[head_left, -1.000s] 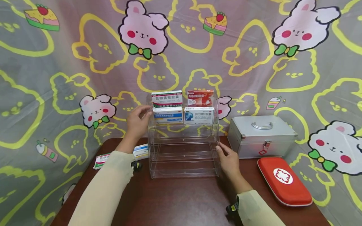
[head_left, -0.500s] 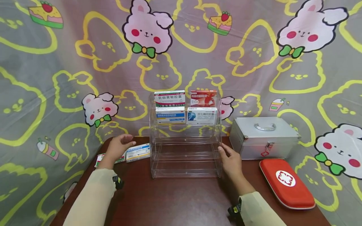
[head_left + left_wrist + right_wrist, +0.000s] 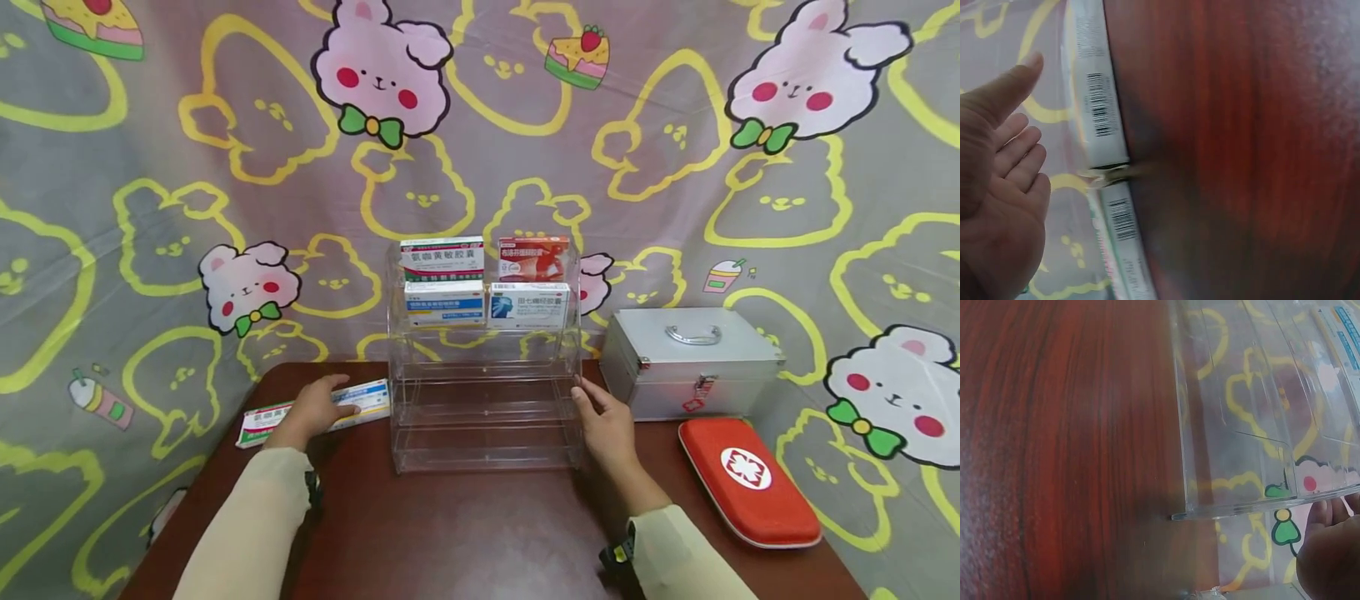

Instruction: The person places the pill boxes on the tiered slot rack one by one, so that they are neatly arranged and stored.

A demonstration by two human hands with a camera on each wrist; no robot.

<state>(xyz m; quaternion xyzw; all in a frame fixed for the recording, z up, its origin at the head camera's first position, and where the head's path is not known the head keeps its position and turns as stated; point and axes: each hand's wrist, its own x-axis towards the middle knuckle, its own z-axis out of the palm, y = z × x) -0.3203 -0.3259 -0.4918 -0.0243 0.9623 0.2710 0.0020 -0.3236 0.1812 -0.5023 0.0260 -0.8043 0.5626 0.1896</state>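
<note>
My left hand (image 3: 318,408) is over two medicine boxes lying on the table, with the thumb apart from the fingers. Nearest it is a white-and-blue medicine box (image 3: 371,402), partly covered by the hand. A white, green and red medicine box (image 3: 258,423) lies further left, its end close to the first. In the left wrist view both boxes show barcodes on their long edges. My right hand (image 3: 611,425) holds the side edge of a clear plastic tiered display rack (image 3: 486,458) between thumb and fingers. The right wrist view shows the fingertips right at that edge.
Several medicine boxes stand in the rack's upper tiers, among them a red box (image 3: 534,260) and a white box with a blue picture (image 3: 529,307). A silver metal case (image 3: 693,362) and a red first-aid pouch (image 3: 750,483) lie right of the rack. A patterned cloth (image 3: 480,167) hangs behind.
My left hand has moved from beside the rack's upper tier down and left to the boxes on the table. The right hand has stayed at the rack's side.
</note>
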